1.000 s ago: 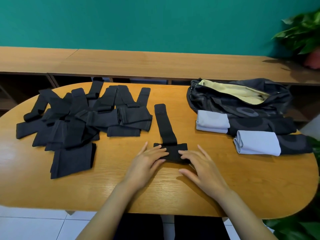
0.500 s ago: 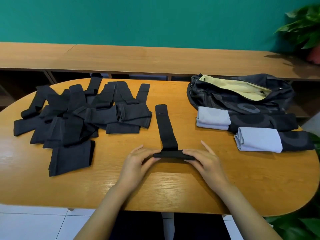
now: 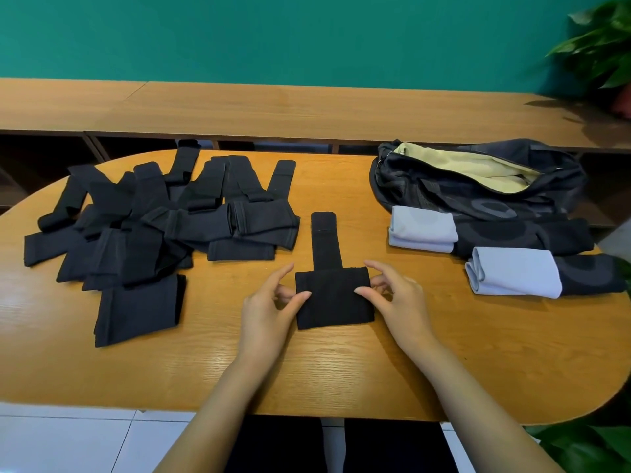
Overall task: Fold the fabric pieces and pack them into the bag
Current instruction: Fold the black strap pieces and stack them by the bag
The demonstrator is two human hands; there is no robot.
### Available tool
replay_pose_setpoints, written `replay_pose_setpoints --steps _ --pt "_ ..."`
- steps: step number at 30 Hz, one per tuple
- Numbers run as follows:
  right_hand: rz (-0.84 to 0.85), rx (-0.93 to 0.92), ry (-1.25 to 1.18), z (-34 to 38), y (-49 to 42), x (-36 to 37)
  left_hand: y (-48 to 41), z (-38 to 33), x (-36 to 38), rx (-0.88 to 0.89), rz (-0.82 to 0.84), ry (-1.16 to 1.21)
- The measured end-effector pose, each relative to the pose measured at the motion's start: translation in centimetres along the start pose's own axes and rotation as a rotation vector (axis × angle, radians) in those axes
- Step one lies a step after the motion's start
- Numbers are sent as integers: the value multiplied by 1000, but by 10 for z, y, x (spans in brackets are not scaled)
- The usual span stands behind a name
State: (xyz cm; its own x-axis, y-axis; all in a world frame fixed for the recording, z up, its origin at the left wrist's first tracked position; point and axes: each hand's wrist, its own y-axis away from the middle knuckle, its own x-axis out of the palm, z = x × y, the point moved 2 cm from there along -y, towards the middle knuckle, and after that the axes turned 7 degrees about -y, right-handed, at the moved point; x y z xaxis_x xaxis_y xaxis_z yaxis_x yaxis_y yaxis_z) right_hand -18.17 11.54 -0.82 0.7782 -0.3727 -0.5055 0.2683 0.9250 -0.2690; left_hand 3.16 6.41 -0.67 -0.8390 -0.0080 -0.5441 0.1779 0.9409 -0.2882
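Centre of frame: my left hand (image 3: 269,312) and right hand (image 3: 396,298) each hold a pinching grip on opposite side edges of the black fabric piece (image 3: 333,302) on the table (image 3: 307,370). Its lower fold, a thin band earlier, now lies broad and flat.

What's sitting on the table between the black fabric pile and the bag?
Head view: one black fabric piece, pinched by the left hand and right hand.
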Motion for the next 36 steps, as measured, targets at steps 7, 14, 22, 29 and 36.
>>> replay_pose_setpoints --steps 7,14,22,29,36 --pt "19 4 216 -4 -7 6 -10 11 2 72 89 -286" --pt "462 -218 472 8 -5 4 -10 3 1 258 415 -301" --pt "629 -157 504 3 1 5 -4 13 6 284 607 -374" --pt "659 -147 518 2 8 1 -1 12 3 311 630 -379" --pt "701 -198 599 6 10 -8 0 11 2 312 628 -378"
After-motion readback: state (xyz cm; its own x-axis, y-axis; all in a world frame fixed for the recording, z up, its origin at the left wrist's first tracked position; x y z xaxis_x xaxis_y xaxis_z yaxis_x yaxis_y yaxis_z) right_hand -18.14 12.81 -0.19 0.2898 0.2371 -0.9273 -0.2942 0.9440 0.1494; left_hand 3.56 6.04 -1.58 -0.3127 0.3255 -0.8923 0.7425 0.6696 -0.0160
